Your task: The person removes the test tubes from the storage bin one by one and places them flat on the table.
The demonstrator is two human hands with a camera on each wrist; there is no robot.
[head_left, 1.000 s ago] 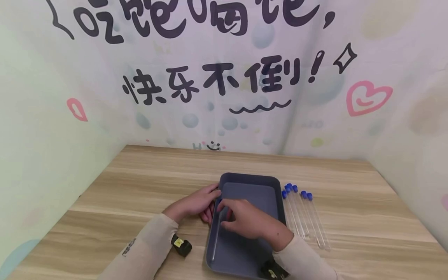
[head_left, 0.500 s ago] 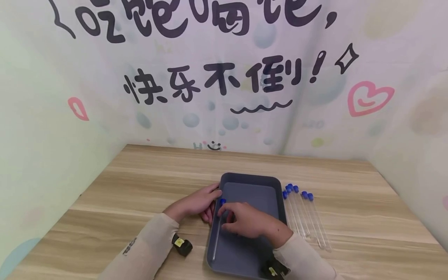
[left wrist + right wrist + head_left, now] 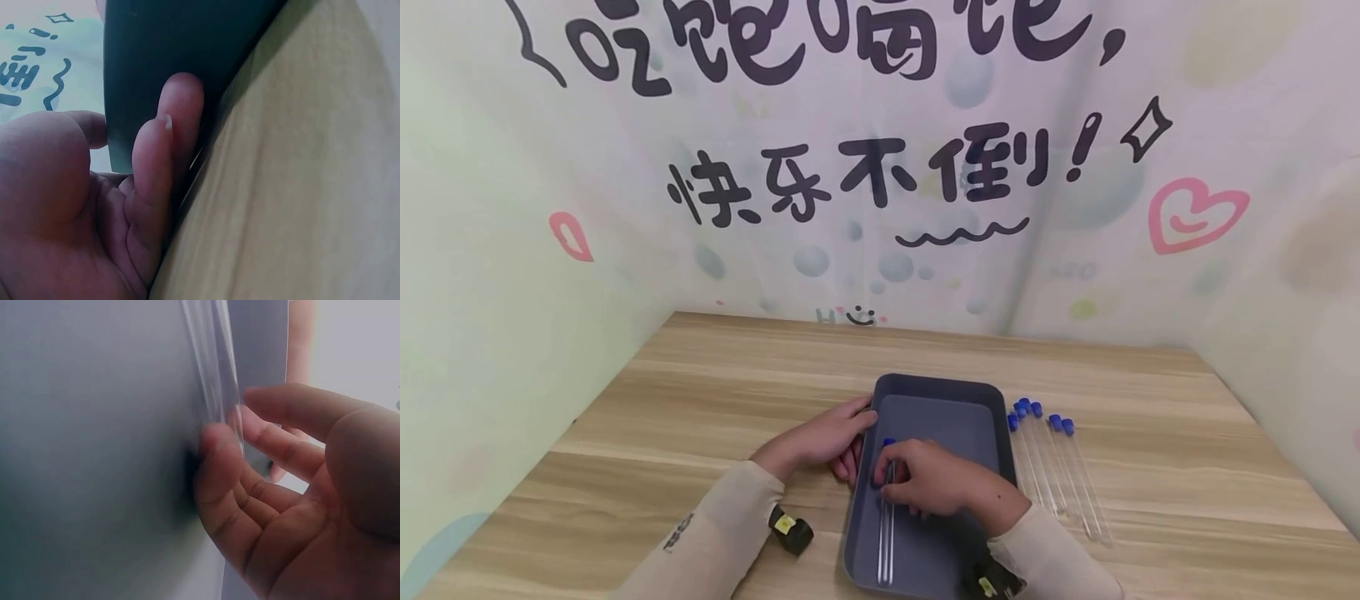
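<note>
A dark grey tray (image 3: pixel 940 400) lies on the table. My left hand (image 3: pixel 823 437) holds its left rim, the thumb over the edge and the fingers (image 3: pixel 181 106) against the outer wall. Inside the tray, my right hand (image 3: pixel 932 479) pinches clear test tubes (image 3: pixel 886 542), which look like two side by side. A blue cap (image 3: pixel 889 442) shows just beyond the fingers. In the right wrist view the fingertips curl in at the clear tubes (image 3: pixel 212 369), close to the tray floor. The fingers hide part of the tubes' upper ends.
Several more test tubes (image 3: pixel 1071 483) with blue caps lie in a loose fan on the wooden table (image 3: pixel 700 392), right of the tray. A printed cloth wall (image 3: pixel 775 275) rises behind the table. Black wrist cameras (image 3: pixel 790 531) sit on both sleeves.
My right hand has moved slightly right and toward me, and the tubes have shifted away from the tray's left wall. The left hand keeps its place on the rim.
</note>
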